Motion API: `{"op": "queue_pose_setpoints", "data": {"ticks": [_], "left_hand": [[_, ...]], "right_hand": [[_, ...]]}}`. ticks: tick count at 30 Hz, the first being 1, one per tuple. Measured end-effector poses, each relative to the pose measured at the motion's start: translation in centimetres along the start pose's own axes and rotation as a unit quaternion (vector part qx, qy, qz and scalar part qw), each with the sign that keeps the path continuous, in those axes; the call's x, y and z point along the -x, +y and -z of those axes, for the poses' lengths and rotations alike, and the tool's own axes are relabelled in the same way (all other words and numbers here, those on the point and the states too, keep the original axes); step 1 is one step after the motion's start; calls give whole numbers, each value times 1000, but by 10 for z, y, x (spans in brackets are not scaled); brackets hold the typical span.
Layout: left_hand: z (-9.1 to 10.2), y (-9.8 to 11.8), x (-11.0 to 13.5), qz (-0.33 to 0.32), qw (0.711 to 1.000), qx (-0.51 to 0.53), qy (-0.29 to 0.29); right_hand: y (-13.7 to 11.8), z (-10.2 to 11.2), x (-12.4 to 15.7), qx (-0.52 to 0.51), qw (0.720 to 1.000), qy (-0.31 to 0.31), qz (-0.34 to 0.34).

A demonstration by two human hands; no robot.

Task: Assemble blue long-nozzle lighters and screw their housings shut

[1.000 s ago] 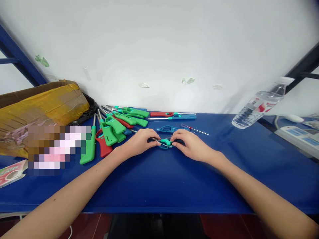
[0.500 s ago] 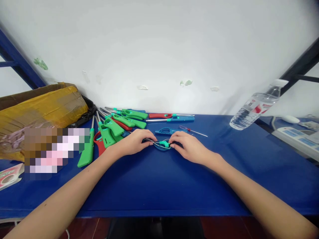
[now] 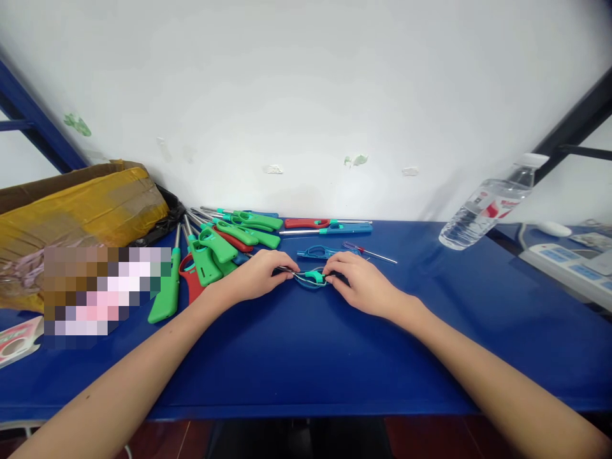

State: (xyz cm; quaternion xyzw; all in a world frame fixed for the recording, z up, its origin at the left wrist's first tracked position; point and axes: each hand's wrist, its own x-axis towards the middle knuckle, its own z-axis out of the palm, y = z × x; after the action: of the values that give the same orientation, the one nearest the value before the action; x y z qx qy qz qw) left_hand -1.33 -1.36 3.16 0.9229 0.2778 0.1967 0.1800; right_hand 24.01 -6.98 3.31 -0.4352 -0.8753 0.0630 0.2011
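Note:
Both of my hands rest on a blue table (image 3: 306, 357) and grip one long-nosed lighter (image 3: 312, 277) with a blue body and a teal trigger. My left hand (image 3: 261, 274) is closed over its metal tube end. My right hand (image 3: 361, 280) is closed over its handle end. The lighter lies flat between them, and only its middle shows. Just behind it lies a blue lighter shell (image 3: 318, 252) and a thin red-handled screwdriver (image 3: 368, 252).
A heap of green, red and blue lighters (image 3: 220, 242) lies at the left rear. A taped cardboard box (image 3: 71, 217) stands far left. A water bottle (image 3: 488, 207) leans at the right rear, beside a white power strip (image 3: 564, 268). A white wall closes the back.
My hands have barely moved. The view has shifted slightly, and both hands stay on the same lighter.

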Motion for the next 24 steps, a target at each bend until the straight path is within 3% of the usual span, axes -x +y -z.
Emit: {"op": "queue_pose_setpoints", "data": {"ticks": [24], "left_hand": [[-2,4,1,17,1000,-10,14]], "right_hand": [[1,0,1,-9,1000,14,-22]]}}
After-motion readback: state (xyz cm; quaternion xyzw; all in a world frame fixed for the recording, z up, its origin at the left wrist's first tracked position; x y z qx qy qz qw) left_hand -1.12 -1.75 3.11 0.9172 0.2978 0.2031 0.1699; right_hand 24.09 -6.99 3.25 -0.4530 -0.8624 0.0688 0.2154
